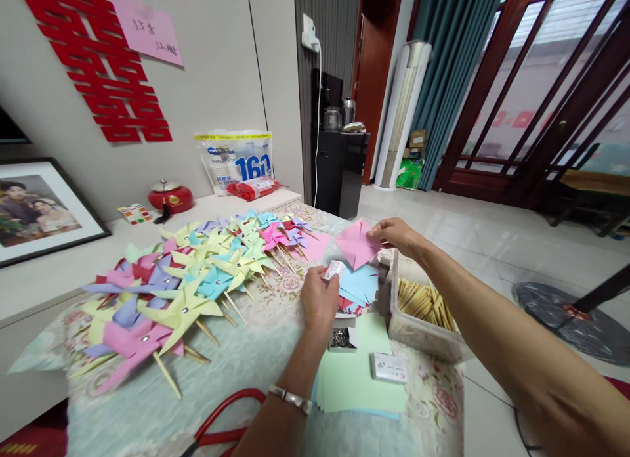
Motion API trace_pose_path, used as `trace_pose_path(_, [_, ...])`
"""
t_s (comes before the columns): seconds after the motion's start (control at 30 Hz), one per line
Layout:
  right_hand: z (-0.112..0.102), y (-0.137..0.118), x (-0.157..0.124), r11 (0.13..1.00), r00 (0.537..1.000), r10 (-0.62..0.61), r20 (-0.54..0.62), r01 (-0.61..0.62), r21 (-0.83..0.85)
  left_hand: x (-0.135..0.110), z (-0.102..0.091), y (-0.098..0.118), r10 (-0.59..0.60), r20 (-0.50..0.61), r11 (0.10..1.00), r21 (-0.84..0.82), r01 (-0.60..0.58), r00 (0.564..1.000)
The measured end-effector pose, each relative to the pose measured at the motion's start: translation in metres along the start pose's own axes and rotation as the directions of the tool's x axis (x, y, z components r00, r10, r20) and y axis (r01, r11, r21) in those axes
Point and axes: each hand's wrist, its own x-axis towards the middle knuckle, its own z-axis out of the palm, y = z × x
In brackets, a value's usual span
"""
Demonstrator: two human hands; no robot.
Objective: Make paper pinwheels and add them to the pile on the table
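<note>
Across the left of the table (275, 358), I see finished pinwheels (216, 281) heaped together; to their right, the left hand (317, 296) pinches a small white box (335, 269); the right hand (394, 234), farther right, pinches a pink paper square (355, 245), not yet folded; loose sheets (361, 365), sticks (424, 304) and metal fasteners (340, 339) nearby look left to use, I'd judge.

My right fingers (384, 232) pinch a pink paper square (355, 244); my left fingers (316, 275) hold a small white box (335, 269), near paper pinwheels (185, 310) on the worktop (275, 345).
</note>
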Motion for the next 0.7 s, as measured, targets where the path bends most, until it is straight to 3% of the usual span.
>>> trace_pose_path(0.37, [-0.002, -0.011, -0.001, 0.972, 0.996, 0.037, -0.077, -0.019, 0.232, 0.002, 0.019, 0.020, 0.259, 0.231, 0.907, 0.275, -0.318, 0.938])
trace_pose_path(0.53, [-0.001, -0.011, -0.003, 0.969, 0.998, 0.047, -0.038, -0.036, 0.243, 0.000, 0.023, 0.017, 0.257, 0.273, 0.881, 0.327, -0.341, 0.927])
trace_pose_path(0.7, [0.002, -0.009, -0.005, 0.967, 0.996, 0.070, 0.047, -0.080, 0.241, 0.003, 0.014, 0.012, 0.216, 0.200, 0.899, 0.340, -0.274, 0.956])
